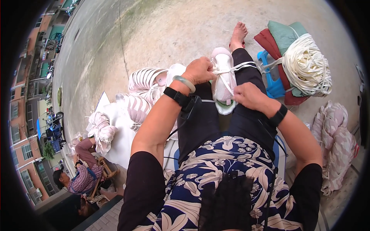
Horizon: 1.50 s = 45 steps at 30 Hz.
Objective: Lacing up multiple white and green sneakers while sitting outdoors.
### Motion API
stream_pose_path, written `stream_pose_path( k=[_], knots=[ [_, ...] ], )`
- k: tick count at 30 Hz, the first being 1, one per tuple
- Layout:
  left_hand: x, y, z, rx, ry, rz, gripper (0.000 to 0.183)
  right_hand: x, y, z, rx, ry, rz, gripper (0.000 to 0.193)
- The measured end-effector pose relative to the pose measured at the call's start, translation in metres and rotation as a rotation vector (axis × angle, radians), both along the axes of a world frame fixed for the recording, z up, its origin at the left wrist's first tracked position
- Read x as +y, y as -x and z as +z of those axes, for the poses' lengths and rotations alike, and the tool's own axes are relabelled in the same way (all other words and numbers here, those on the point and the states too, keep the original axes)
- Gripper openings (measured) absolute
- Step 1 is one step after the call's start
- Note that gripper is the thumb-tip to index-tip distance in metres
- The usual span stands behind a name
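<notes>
A white and pale pink sneaker upper (pixel 222 86) lies between my thighs, toe end away from me, with green lining showing at its heel end. White shoelace (pixel 241 67) crosses it and runs right over my knee. My left hand (pixel 199 71) is closed at the upper's left edge, fingers pinching the lace. Beside the heel end on the right, my right hand (pixel 249 95) is closed on a length of lace that runs down from the eyelet area.
At right, a thick bundle of white laces (pixel 306 63) rests on green and red cloth over a blue stool (pixel 273 82). Stacked pinkish uppers (pixel 148 81) lie left on white sheeting; more bundled uppers (pixel 335 142) lie right. Another person (pixel 83 177) sits far left.
</notes>
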State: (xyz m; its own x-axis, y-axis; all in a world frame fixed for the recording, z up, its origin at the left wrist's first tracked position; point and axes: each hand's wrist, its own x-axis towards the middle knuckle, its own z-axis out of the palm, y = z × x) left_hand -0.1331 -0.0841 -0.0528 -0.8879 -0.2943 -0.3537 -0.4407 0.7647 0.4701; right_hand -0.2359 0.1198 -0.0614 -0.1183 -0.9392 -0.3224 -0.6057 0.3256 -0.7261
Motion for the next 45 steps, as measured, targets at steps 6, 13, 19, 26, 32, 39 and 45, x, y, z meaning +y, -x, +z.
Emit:
stream_pose_path(
  k=[6, 13, 19, 26, 32, 39, 45],
  knots=[
    [-0.002, -0.006, -0.004, 0.272, -0.459, 0.189, 0.020, 0.036, 0.001, 0.018, -0.173, -0.022, 0.022, 0.018],
    [0.007, -0.009, 0.005, 0.202, -0.436, 0.126, 0.017, 0.057, -0.001, 0.034, -0.310, -0.091, 0.021, 0.018],
    [0.006, -0.014, -0.008, 0.243, -0.439, 0.145, 0.018, 0.105, 0.004, 0.034, -0.332, -0.092, 0.090, 0.019],
    [0.021, -0.009, -0.031, 0.438, -0.195, 0.129, 0.020, 0.142, 0.009, 0.054, -0.416, -0.287, 0.034, 0.017],
    [0.023, -0.011, -0.032, 0.471, -0.206, 0.162, 0.022, 0.166, 0.006, 0.057, -0.253, -0.322, 0.193, 0.019],
    [0.023, -0.022, -0.038, 0.415, -0.158, 0.338, 0.017, 0.087, 0.031, 0.064, -0.233, 0.018, -0.115, 0.026],
    [0.028, -0.018, -0.036, 0.385, -0.138, 0.363, 0.014, 0.001, 0.036, 0.008, 0.198, 0.220, -0.324, 0.018]
  ],
)
